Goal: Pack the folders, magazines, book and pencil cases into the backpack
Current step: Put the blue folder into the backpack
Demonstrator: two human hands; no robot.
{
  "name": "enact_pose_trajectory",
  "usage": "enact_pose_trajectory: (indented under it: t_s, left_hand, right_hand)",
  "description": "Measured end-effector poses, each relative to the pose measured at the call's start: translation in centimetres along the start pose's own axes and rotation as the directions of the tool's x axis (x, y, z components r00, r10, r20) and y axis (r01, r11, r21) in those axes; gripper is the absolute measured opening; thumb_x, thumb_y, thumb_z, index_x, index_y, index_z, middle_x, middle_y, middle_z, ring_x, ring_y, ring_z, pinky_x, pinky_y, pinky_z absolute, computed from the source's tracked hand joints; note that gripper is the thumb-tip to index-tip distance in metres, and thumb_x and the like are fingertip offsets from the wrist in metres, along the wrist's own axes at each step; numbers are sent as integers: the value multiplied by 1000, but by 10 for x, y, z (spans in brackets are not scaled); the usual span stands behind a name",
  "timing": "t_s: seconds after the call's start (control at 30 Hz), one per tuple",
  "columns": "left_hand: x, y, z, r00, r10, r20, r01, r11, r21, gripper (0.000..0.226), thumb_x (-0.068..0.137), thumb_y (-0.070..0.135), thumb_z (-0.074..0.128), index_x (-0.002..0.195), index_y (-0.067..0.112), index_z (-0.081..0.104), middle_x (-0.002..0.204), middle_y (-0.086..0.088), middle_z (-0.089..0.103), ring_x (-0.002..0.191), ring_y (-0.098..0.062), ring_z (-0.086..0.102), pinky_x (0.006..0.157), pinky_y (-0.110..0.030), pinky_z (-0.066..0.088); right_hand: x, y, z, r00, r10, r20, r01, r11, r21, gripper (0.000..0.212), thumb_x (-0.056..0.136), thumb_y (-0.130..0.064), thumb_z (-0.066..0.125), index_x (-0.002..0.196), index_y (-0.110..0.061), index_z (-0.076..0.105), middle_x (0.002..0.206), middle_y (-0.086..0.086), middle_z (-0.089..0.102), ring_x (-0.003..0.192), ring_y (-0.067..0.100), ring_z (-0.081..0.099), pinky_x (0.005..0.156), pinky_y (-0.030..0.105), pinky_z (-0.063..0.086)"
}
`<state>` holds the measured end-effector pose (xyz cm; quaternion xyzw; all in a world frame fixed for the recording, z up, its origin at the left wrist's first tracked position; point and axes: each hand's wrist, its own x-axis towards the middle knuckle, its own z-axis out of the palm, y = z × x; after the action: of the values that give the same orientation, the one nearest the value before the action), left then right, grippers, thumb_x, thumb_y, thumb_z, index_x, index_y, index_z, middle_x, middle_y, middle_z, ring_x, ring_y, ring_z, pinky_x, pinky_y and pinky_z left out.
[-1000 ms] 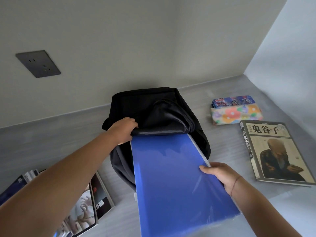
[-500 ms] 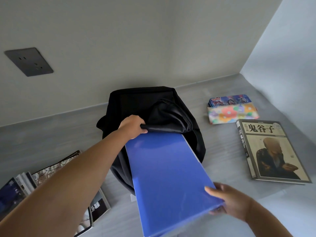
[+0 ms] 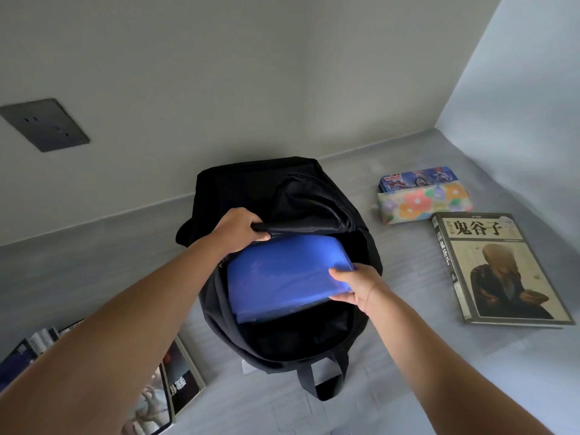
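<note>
Inside black backpack (image 3: 219,196), blue folder (image 3: 282,274)

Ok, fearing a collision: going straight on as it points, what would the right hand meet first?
Pinching the blue plastic folder, the right hand points up-left; likely first the left hand gripping the rim of the black fabric backpack, though depth is unclear.

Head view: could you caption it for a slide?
Left hand holds backpack open; right hand grips blue folder partly inside.
</note>
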<state>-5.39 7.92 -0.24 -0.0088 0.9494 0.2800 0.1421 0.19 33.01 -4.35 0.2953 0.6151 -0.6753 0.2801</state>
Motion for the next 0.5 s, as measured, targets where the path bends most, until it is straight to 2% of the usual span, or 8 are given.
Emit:
enact_pose_trajectory:
  t_s: [0.03,0.1,0.17,0.23,0.33,0.4,0.5]
  left_hand:
    - [0,-1,1,1000,-8,-1,8,1000,-13,23,80,26,74,98,11,74,78,0,63,78,-15,60,68,-22,41]
    - [0,-4,3,1000,-14,-2,14,1000,-28,23,80,26,74,97,12,74,77,1,63,77,-15,60,66,-22,41]
    - [0,-5,6,1000,-19,-5,19,999,-42,24,80,26,74,99,12,74,80,0,63,80,-16,61,70,-22,42]
    - [0,-6,7,1000,-24,-4,24,998,-56,25,81,26,73,102,12,73,83,0,63,83,-16,61,74,-23,43]
    - [0,-4,6,1000,-16,0,16,998,-57,25,82,25,72,104,12,72,85,-1,63,85,-18,61,77,-25,45]
    - [0,-4,6,1000,-3,6,3,999,-41,24,83,25,71,103,12,72,87,-3,66,87,-20,62,78,-26,46]
    - [-1,-3,9,1000,16,5,-16,1000,-26,22,83,24,71,100,10,73,86,-5,66,87,-21,63,75,-26,46]
  right_hand:
    - [0,-2,1,1000,3,8,-3,1000,-8,32,83,-7,68,112,-1,57,122,13,55,92,29,59,43,27,56]
    - [-6,-1,-4,998,19,63,-15,998,-58,38,83,-16,70,116,-2,56,120,11,58,86,30,65,51,29,58]
    - [-13,2,-13,988,49,143,-30,991,-133,35,84,-20,69,110,-3,54,105,11,61,77,28,71,58,31,60]
    - [-15,8,-16,986,51,158,-32,992,-118,28,87,-10,64,109,2,52,88,16,64,66,24,72,57,29,60]
    - [-8,12,-4,999,40,16,-40,999,27,41,88,5,57,126,9,42,80,22,61,49,22,69,47,27,57]
    - [0,14,6,998,42,-52,-39,997,64,51,89,6,55,135,7,33,88,25,60,43,21,66,43,28,56]
    - [6,15,13,991,37,-127,-28,997,68,52,89,6,54,136,5,32,94,26,59,39,22,65,41,29,56]
